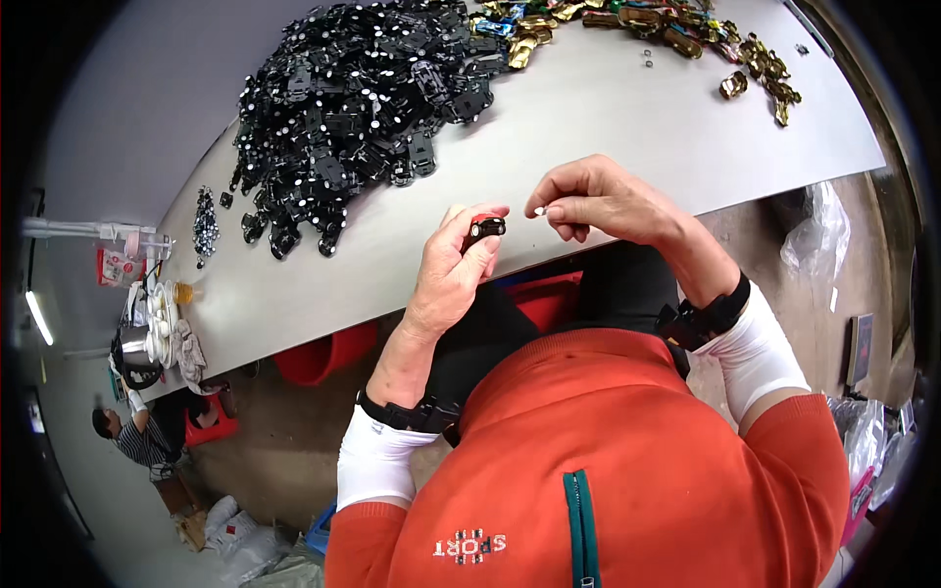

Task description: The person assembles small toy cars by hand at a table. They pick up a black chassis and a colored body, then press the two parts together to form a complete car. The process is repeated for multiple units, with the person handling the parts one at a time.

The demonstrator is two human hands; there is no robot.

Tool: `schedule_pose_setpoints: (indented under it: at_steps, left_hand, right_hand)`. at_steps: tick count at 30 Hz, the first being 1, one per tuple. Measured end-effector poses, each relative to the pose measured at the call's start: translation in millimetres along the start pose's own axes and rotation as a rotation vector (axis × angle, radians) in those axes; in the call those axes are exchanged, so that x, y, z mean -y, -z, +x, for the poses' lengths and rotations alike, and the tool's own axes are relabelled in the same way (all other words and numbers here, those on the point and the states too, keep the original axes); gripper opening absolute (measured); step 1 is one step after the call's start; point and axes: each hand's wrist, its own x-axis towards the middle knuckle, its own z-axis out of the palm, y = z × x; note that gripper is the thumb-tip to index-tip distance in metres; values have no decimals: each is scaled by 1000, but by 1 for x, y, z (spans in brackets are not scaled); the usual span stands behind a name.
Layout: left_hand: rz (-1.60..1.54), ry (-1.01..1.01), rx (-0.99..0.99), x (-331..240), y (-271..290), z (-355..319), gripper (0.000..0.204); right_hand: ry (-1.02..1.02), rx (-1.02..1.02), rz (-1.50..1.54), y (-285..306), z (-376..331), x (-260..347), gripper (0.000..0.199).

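Note:
My left hand [453, 265] holds a small toy car [486, 228] between thumb and fingers, above the near edge of the table. Its black underside and a pale wheel show, with some red along the top. Just to the right, my right hand [600, 203] pinches a tiny white piece [540, 211] between thumb and forefinger, apart from the car. The piece is too small to name for sure. Beyond my left hand rises a large heap of black toy car bases [353, 118] with pale round wheels.
Gold and coloured car shells [686, 39] lie along the table's far right. A small pile of silvery parts [205, 227] sits on the left of the pale table [559, 118]. Red stools [328, 355] stand below. Another person [147, 431] is at the far left.

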Motion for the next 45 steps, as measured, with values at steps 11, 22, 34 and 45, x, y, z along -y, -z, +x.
schedule_pose_setpoints:
  at_steps: [11, 22, 34, 45]
  left_hand:
    - [-182, 74, 45, 21, 9, 1, 17]
    - [-106, 41, 32, 27, 13, 5, 17]
    - [-32, 38, -77, 20, 3, 6, 16]
    - [-226, 182, -41, 15, 1, 11, 13]
  right_hand:
    - [-39, 189, -85, -4, 10, -7, 13]
    - [-79, 119, -118, -15, 11, -4, 12]
    - [240, -138, -631, -30, 20, -17, 7]
    - [16, -118, -378, -24, 12, -19, 8]
